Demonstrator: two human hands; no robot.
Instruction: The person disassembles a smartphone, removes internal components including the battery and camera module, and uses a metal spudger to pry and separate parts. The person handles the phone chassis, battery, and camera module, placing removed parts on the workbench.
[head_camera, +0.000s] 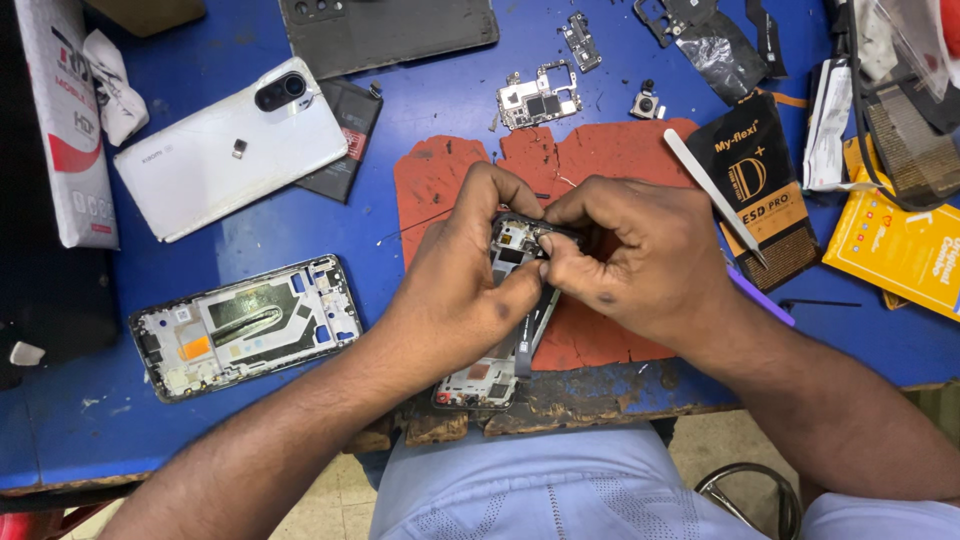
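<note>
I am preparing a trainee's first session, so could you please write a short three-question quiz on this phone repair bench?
1. True or false: both hands, left hand and right hand, are on the opened phone frame with exposed grey and white parts.
2. What lies under that frame? A) a torn red rubber mat B) a yellow booklet C) a white cloth
3. Which thing lies on the blue table nearer its left edge: the white phone back cover with a black camera block or the small green circuit board?

Key:
1. True.
2. A.
3. The white phone back cover.
</note>
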